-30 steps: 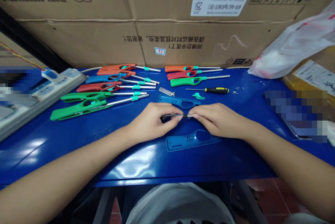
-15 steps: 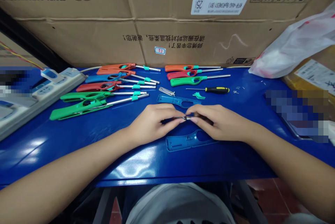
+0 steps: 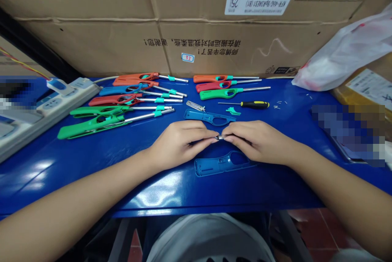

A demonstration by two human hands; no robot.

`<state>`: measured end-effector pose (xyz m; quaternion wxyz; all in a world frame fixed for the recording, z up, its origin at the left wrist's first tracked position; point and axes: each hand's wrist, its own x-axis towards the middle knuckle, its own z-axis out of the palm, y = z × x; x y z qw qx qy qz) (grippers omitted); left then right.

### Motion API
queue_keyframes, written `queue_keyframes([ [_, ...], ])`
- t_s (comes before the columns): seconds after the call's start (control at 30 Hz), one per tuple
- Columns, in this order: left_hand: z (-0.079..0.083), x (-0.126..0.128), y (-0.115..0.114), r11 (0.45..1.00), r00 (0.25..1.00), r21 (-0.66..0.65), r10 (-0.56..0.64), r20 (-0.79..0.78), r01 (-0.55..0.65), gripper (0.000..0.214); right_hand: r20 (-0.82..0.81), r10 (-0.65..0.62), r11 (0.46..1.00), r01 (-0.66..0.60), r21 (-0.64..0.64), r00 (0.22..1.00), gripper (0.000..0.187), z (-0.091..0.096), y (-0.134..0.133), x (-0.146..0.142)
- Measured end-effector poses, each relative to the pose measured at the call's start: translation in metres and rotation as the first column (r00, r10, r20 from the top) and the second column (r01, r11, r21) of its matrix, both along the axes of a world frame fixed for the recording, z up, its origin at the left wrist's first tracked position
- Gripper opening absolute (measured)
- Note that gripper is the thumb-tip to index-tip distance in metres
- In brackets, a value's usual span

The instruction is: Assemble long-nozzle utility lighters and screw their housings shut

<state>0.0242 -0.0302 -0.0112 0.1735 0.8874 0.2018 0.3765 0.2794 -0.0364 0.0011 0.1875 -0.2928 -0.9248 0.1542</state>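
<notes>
My left hand (image 3: pixel 179 141) and my right hand (image 3: pixel 255 139) meet above the blue table (image 3: pixel 92 160), both pinching a small metal part (image 3: pixel 219 136) between their fingertips. Just below them lies an open blue lighter shell half (image 3: pixel 220 163). A second blue shell half (image 3: pixel 210 117) lies just beyond the hands. Most of the metal part is hidden by my fingers.
Several long-nosed lighters, green, red, orange and blue (image 3: pixel 122 104), lie at left; three more (image 3: pixel 226 85) lie at centre back. A yellow-and-black screwdriver (image 3: pixel 249 104), a metal clip (image 3: pixel 196 106), a teal trigger piece (image 3: pixel 232 110), a power strip (image 3: pixel 45 104), cardboard boxes (image 3: pixel 196 21) and a plastic bag (image 3: pixel 346 53) surround them.
The fingertips of both hands have drawn closer together around the metal part, so less of it shows. Everything on the table lies as before.
</notes>
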Motion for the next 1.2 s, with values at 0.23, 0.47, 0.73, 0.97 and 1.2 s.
queue_keyframes([
  [0.23, -0.0003, 0.0007, -0.0006, 1.0, 1.0, -0.028, 0.008, 0.015, -0.007, 0.015, -0.022, -0.008, 0.999, 0.009, 0.049, 1.0, 0.02, -0.0002, -0.0008, -0.0013],
  [0.47, 0.0012, 0.0008, -0.0008, 0.999, 0.998, -0.034, 0.008, 0.058, -0.006, 0.013, -0.015, 0.002, 0.996, -0.001, 0.086, 1.0, 0.02, 0.0006, -0.0011, -0.0022],
  [0.73, 0.0008, 0.0019, -0.001, 0.999, 0.998, -0.048, -0.013, 0.064, 0.016, 0.013, -0.028, 0.053, 0.994, -0.05, 0.099, 0.998, 0.024, -0.0007, -0.0012, 0.0001],
  [0.97, 0.0018, 0.0019, -0.0014, 0.999, 0.998, -0.043, 0.013, 0.054, -0.01, 0.012, -0.005, -0.071, 0.992, 0.07, -0.103, 0.997, 0.013, 0.0027, -0.0055, -0.0015],
  [1.2, 0.0014, 0.0019, -0.0008, 1.0, 0.998, -0.022, 0.014, 0.058, -0.013, 0.011, 0.024, -0.018, 0.999, 0.02, -0.045, 1.0, 0.019, 0.0007, -0.0035, -0.0006],
])
